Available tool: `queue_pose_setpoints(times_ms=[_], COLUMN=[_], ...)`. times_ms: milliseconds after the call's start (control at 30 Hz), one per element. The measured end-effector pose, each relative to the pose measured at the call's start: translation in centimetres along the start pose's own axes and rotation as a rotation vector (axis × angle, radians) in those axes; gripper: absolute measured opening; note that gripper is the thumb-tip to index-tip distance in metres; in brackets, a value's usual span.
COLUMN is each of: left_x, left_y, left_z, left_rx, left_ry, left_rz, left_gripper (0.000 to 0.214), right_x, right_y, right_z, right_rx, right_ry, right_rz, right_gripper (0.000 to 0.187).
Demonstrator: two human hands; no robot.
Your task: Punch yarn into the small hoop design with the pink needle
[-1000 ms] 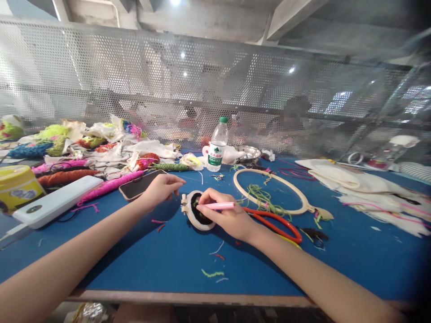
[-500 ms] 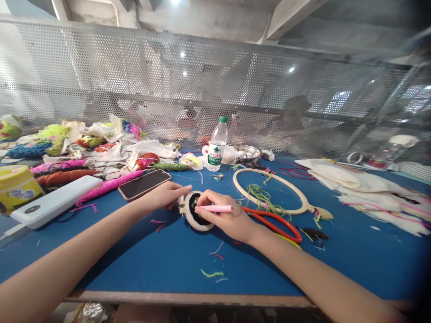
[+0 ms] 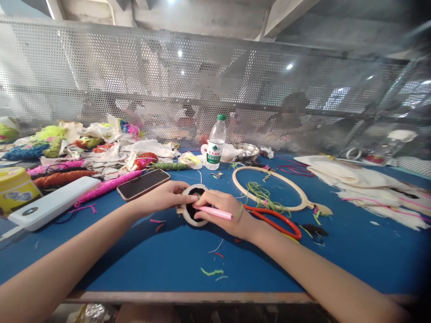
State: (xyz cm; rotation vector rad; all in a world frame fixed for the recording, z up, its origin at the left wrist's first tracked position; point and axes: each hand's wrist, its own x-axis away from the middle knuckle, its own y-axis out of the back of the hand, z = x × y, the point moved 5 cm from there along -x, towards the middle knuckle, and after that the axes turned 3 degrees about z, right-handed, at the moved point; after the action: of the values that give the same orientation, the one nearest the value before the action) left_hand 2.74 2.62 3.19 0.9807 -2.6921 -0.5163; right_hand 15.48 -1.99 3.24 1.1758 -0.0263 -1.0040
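A small round embroidery hoop [image 3: 189, 192] with dark fabric in it is tilted up off the blue table [image 3: 175, 255] between my hands. My left hand [image 3: 164, 196] grips its left rim with fingers curled. My right hand [image 3: 225, 214] is closed on a pink pen-like punch needle [image 3: 213, 212], whose tip points into the dark fabric. A thin green thread crosses my right wrist.
A large empty wooden hoop [image 3: 269, 188] with green yarn and red-handled scissors [image 3: 278, 220] lie right of my hands. A phone [image 3: 144, 184], white power bank [image 3: 50, 202], yellow tub [image 3: 15, 187], water bottle [image 3: 215, 143] and yarn and cloth piles [image 3: 94, 148] lie left and behind. Folded white cloth [image 3: 363, 181] sits right.
My left hand came in from near the phone and took hold of the small hoop. The hoop has been raised and tilted; my right hand shifted the pink needle lower across it.
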Motion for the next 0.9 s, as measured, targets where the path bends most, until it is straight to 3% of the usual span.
queue_pose_setpoints(times_ms=[167,533,900], left_x=[-0.18,-0.18,-0.19], left_y=[-0.09,-0.43,-0.37], left_z=[0.19,-0.34,-0.45], left_rx=[0.036,0.133,0.136], left_ry=[0.023,0.017,0.011], left_rz=[-0.045,-0.045,-0.057], left_gripper=[0.032,0.032,0.036], right_x=[-0.04,0.05,-0.04], right_y=[0.16,0.53,0.76], right_z=[0.22,0.38,0.44], right_rx=[0.051,0.102,0.058], right_ry=[0.045,-0.066,-0.055], right_rz=[-0.013,-0.037,-0.043], right_gripper=[0.006,0.010,0.011])
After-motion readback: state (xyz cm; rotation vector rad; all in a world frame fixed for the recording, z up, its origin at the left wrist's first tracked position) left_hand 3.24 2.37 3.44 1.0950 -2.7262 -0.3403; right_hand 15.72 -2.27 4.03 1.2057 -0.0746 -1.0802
